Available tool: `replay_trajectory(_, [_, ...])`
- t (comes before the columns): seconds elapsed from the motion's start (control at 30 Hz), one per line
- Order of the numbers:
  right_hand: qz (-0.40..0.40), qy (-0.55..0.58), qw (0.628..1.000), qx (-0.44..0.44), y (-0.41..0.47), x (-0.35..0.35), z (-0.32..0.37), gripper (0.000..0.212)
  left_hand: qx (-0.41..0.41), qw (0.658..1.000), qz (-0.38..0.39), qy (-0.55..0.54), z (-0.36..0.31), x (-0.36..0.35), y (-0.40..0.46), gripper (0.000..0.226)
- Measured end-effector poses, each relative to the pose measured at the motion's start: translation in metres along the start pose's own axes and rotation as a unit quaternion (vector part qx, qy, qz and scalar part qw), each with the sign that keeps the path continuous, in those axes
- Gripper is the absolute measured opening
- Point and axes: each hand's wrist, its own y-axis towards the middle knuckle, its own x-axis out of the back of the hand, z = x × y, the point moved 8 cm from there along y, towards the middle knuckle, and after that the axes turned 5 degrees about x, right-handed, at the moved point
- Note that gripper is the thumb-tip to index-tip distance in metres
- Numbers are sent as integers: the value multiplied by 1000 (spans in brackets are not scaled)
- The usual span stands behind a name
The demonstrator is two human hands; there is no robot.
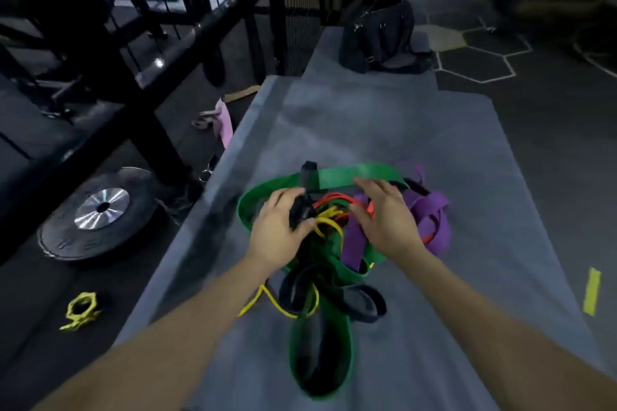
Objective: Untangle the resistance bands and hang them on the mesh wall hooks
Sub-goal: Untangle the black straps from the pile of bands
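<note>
Both bare forearms reach out from the bottom edge over a grey mat [417, 130] spread on the dark gym floor, toward a tangle of resistance bands [329, 243] heaped in the middle of it.

Far out to the left of the left-hand fingers, on the floor, lies a yellow barbell collar [80, 310], and beyond it a black weight plate [96, 213] with a shiny metal hub. Black rack posts [133, 83] rise behind the plate, and a pink cloth [223, 122] sits at the mat's left edge.

The left hand [275, 232] rests on the left side of the heap, its fingers and thumb curled round a black strap piece [300, 210] that stands up out of the pile. Just right of those fingers, thin yellow band [329, 220] and red band [337, 198] loops cross each other. A wide green band [350, 175] arcs round beyond both sets of fingers and trails back toward the camera in a long loop, with a black band [364, 305] coiled beside it.

The right hand [384, 222] hovers over the heap's right side, fingers spread and straight, holding nothing that I can make out. Right of those fingers a purple band [432, 217] is bunched up.

Farther right, a yellow tape strip [591, 290] marks the floor. Well beyond the fingers, a dark bag [377, 33] stands at the mat's far end.
</note>
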Motion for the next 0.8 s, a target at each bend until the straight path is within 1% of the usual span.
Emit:
replay_trajectory(0.1, [-43, 1, 999, 28, 4, -17, -15, 46, -28, 999, -37, 21, 12, -20, 7, 50])
replay_trajectory(0.27, [-80, -5, 995, 60, 4, -37, -25, 38, -78, 990, -109, 39, 22, -31, 5, 43])
replay_trajectory(0.33, [-91, 0, 994, 64, 3, -38, -26, 35, -73, 989, -120, 35, 25, -27, 6, 41])
replay_trajectory(0.4, [-96, 7, 993, 74, 1, -37, -25, 33, -76, 990, -108, 50, 26, -24, 4, 41])
replay_trajectory(0.47, [-94, 5, 993, 78, -2, -34, -21, 31, -66, 991, -102, 53, 30, -20, 1, 39])
replay_trajectory(0.57, [-72, -14, 994, 80, -12, -30, -14, 28, -22, 994, -105, -1, 41, -6, -8, 31])
replay_trajectory(0.7, [-12, -43, 996, 78, -31, -36, -7, 34, 22, 995, -97, -25, 48, 6, -29, 23])
replay_trajectory(0.8, [0, -55, 995, 80, -44, -35, 2, 37, 43, 995, -76, -43, 54, 7, -47, 21])
